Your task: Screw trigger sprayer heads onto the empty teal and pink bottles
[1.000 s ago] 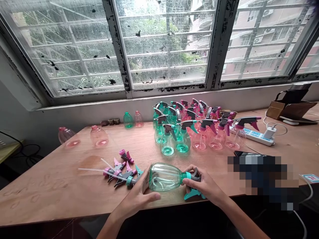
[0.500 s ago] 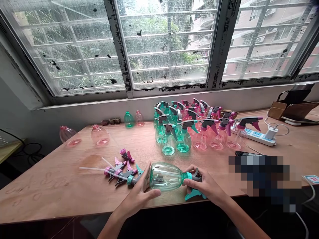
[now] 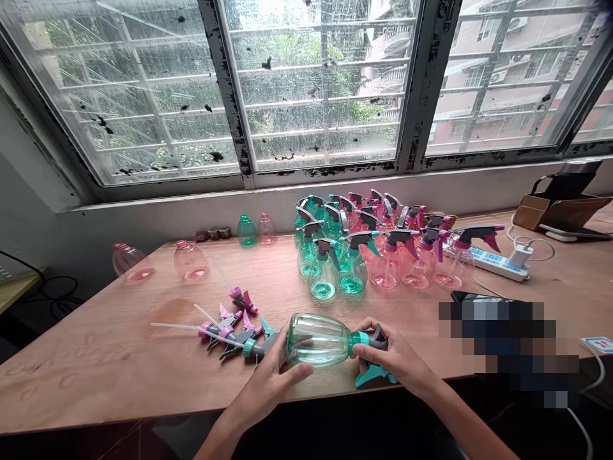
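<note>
A clear green spray bottle (image 3: 318,340) lies sideways between my hands near the table's front edge, its base to the left. My left hand (image 3: 278,374) is closed around the base, thumb in front and the other fingers mostly hidden behind. At the neck, my right hand (image 3: 390,351) grips the grey and teal spray head (image 3: 372,375), whose trigger points down. Beside my left hand lie several loose spray heads (image 3: 237,331) with pink or teal parts, some with white tubes. Another pink spray head (image 3: 243,298) rests just beyond them.
Several green and pink spray bottles (image 3: 352,271) with heads stand at the back centre. Headless pink bottles (image 3: 191,262) stand left, and a headless green bottle (image 3: 247,231) is by the wall. A power strip (image 3: 498,264) and a blurred-out patch (image 3: 502,338) are on the right.
My left hand has shifted slightly at the bottle's base, its fingers lower and its thumb a little further right. My right hand keeps its hold on the spray head.
</note>
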### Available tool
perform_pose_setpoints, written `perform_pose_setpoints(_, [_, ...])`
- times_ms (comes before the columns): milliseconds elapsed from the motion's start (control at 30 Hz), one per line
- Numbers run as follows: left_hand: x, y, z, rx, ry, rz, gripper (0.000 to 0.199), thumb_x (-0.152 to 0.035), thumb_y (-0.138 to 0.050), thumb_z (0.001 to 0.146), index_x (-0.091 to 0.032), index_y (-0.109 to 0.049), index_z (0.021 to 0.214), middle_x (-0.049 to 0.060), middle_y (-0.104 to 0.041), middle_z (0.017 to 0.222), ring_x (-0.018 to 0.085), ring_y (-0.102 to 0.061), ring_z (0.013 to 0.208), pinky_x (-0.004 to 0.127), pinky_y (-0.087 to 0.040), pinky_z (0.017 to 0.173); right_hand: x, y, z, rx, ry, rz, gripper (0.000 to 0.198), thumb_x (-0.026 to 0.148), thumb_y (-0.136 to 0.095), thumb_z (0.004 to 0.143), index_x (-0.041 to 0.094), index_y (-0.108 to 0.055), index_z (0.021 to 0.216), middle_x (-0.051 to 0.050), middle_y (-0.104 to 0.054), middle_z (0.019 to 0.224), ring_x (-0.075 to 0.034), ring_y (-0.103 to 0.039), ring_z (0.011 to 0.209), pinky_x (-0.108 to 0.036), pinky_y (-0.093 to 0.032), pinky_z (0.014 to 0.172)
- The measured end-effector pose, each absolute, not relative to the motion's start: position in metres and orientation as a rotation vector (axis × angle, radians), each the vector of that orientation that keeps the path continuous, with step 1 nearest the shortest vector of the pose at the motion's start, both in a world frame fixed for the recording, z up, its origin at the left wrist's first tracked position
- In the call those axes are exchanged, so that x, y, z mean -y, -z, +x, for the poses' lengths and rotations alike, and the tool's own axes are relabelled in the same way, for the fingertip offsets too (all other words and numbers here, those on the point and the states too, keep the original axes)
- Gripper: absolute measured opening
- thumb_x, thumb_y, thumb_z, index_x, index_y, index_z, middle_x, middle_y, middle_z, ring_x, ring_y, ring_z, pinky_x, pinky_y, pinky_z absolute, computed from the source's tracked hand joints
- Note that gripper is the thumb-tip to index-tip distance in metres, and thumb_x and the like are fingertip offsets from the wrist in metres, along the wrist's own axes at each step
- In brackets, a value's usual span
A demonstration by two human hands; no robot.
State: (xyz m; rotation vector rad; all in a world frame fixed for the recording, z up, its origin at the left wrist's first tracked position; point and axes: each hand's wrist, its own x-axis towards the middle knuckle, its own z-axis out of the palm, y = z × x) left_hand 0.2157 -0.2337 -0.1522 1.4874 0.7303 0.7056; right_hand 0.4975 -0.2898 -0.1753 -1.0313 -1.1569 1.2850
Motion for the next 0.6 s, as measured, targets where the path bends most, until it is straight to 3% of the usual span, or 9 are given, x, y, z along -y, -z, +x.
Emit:
perform_pose_setpoints(67, [0.2332,0.1524,0.2164,-0.713,-0.696,1.489,0.105,-0.046,-0.084,0.092,-0.033,-0.022,0.175,0.011,-0.039,0.177,0.037,-0.033,0.165,0.054,-0.026,0.137,0.2897,0.1757,0.4982,1.151,-1.289,-1.025,0.048,0.055,-0.094,0.081,0.021,-0.064,0.097,0.002,-0.075,0.069,-0.018,-0.071,0.062,-0.027,-0.055,0.06])
perform_pose_setpoints(167, [0.2324,0.1534,0.2146,-0.657,-0.695,1.497,0.109,-0.039,-0.086,0.091,-0.041,-0.016,0.175,0.007,-0.033,0.18,0.035,-0.038,0.163,0.054,-0.027,0.136,0.2898,0.1761,0.4992,1.143,-1.293,-1.018,0.047,0.053,-0.094,0.082,0.021,-0.063,0.098,0.002,-0.075,0.07,-0.018,-0.071,0.062,-0.027,-0.055,0.061])
perform_pose_setpoints(333, [0.2328,0.1541,0.2127,-0.697,-0.694,1.494,0.12,-0.04,-0.091,0.086,-0.04,-0.011,0.175,0.004,-0.014,0.186,0.035,-0.017,0.171,0.05,-0.017,0.139,0.2905,0.1758,0.4987,1.145,-1.296,-1.018,0.047,0.052,-0.094,0.082,0.021,-0.063,0.098,0.002,-0.075,0.07,-0.017,-0.071,0.063,-0.026,-0.055,0.061])
perform_pose_setpoints(467, [0.2319,0.1527,0.2131,-0.694,-0.662,1.458,0.113,-0.052,-0.083,0.091,-0.03,-0.014,0.177,0.011,-0.027,0.182,0.037,-0.028,0.167,0.051,-0.022,0.138,0.2906,0.1752,0.4984,1.151,-1.299,-1.02,0.047,0.051,-0.095,0.081,0.02,-0.065,0.099,0.002,-0.075,0.069,-0.017,-0.071,0.063,-0.026,-0.055,0.061])
perform_pose_setpoints(600, [0.2318,0.1526,0.2106,-0.659,-0.656,1.467,0.118,-0.041,-0.088,0.09,-0.038,-0.007,0.176,0.007,-0.025,0.183,0.035,-0.026,0.168,0.051,-0.024,0.137,0.2896,0.1757,0.4992,1.145,-1.302,-1.011,0.047,0.052,-0.094,0.082,0.021,-0.064,0.099,0.001,-0.075,0.07,-0.017,-0.071,0.063,-0.026,-0.056,0.061])
